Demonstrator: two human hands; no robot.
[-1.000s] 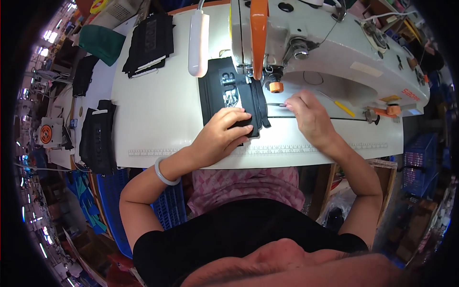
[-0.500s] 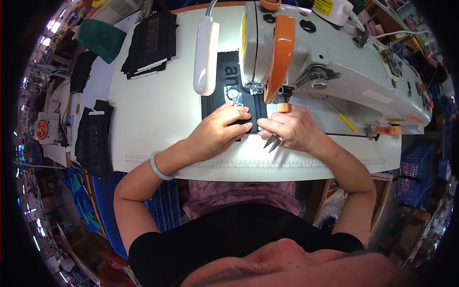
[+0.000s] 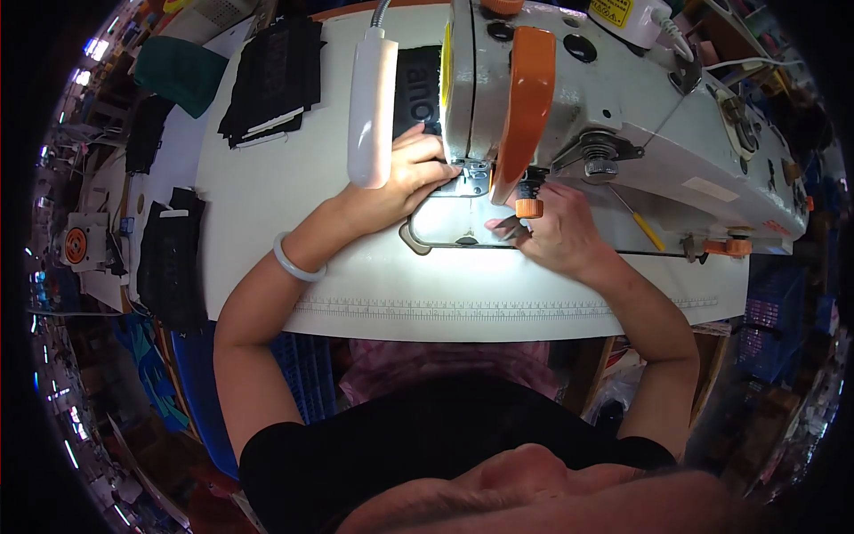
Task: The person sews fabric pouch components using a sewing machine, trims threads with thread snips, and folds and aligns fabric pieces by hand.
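Note:
A dark cloth panel with raised lettering [image 3: 416, 84] lies at the sewing machine [image 3: 614, 98], partly hidden behind the machine head and the lamp. My left hand [image 3: 405, 178] rests with its fingers stretched out at the near end of the panel, fingertips beside the presser foot [image 3: 476, 171]. Just right of the needle area, my right hand [image 3: 560, 230] is closed around small metal snips [image 3: 511, 229], whose blades stick out to the left. Part of that hand is hidden behind the orange-knobbed needle bar side of the machine.
A white lamp [image 3: 369, 116] hangs left of the machine head, close to my left hand. Stacked dark cloth pieces [image 3: 274, 80] lie at the far left, with another dark pile [image 3: 171, 262] nearer. A yellow-handled tool [image 3: 648, 231] lies under the machine arm. A printed ruler [image 3: 498, 310] runs along the table's front.
The cloth panel has moved away from me, baring the metal plate at the presser foot. My left hand has gone forward with it. My right hand has shifted slightly right, still holding the snips.

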